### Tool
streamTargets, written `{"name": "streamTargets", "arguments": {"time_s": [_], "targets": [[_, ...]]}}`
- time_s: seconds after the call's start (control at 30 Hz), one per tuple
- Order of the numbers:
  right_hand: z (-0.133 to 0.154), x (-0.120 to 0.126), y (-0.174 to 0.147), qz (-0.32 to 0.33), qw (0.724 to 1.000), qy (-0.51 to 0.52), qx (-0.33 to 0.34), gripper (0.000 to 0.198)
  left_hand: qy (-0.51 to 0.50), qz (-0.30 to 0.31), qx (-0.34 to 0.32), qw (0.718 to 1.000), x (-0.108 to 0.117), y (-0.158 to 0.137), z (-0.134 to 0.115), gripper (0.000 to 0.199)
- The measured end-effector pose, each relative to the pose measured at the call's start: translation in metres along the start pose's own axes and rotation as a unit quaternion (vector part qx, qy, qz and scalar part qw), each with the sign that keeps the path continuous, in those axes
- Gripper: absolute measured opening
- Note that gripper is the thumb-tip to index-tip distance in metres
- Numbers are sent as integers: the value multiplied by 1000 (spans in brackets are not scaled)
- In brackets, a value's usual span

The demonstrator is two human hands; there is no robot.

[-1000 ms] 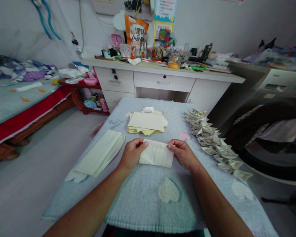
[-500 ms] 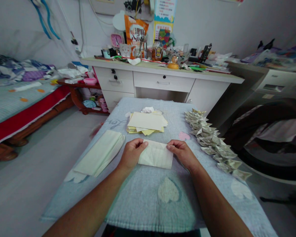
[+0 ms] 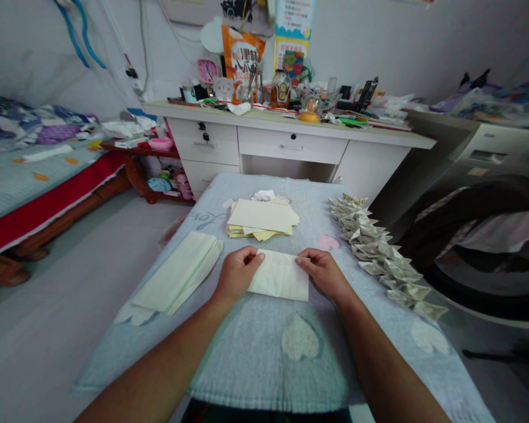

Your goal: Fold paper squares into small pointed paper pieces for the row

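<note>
A pale sheet of paper is stretched between my two hands, low over the cloth-covered table. My left hand pinches its upper left corner between thumb and fingers. At the upper right corner, my right hand grips it the same way. Just beyond lies a stack of cream and yellow paper. Left of my left hand rests a pile of long pale green paper. Along the right edge runs a row of folded paper pieces with pointed tips, nested together.
A white desk crowded with jars, a pink clock and an orange snack bag stands behind the table. To the right is a washing machine. A bed is on the left. Crumpled white tissue sits behind the paper stack.
Both hands keep their pinch on the sheet and have barely moved. The sheet's surface looks slightly flatter; the view has shifted a little.
</note>
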State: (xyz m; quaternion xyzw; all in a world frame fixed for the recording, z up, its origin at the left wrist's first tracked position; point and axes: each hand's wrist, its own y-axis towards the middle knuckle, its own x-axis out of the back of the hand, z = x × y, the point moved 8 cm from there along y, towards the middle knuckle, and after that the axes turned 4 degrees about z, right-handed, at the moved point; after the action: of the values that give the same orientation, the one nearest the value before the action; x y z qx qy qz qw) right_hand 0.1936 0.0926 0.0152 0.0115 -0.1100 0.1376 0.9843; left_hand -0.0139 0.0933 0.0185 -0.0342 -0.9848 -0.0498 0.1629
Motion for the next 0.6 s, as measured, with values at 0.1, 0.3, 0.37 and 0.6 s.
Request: {"name": "streamTargets", "arguments": {"time_s": [0.1,0.3,0.37,0.6], "targets": [[6,5,0,-44,991,-126,21,19,130,-7,-28,991,-3,0,-8,27],[23,4,-2,-102,937,-328,64,10,338,-3,-72,938,-13,0,-20,22],[24,0,-1,-99,922,-369,58,10,389,8,-77,918,-17,1,-19,20],[15,-10,6,-77,882,-464,21,9,480,20,-59,875,-25,-1,-13,11]]}}
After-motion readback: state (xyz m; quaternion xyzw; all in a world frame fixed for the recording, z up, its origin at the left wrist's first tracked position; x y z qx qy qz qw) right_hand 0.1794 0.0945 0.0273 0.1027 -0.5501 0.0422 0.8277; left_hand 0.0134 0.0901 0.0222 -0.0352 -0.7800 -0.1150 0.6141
